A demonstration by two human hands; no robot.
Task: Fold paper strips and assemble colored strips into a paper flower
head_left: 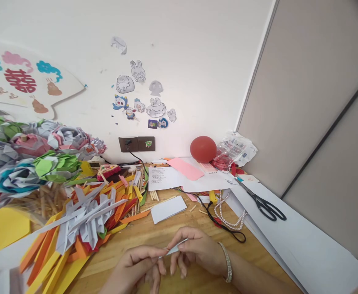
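From here, the right wrist [236,265] carries one glittering, pale-metallic bracelet [227,262]. Its band is narrow. The right forearm [255,274] is bare.

Red 囍 char. [20,81] on wht wall cutout [70,85], text lines on wht sheet [166,176] illeg.

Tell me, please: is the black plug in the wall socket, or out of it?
In. The black plug sits against the left wall plate, and its cord runs down from there.

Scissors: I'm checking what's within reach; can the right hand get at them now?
Probably yes: the scissors lie on white paper, handles uncovered, with only low beads and a cord between, though the right hand now grips a paper strip.
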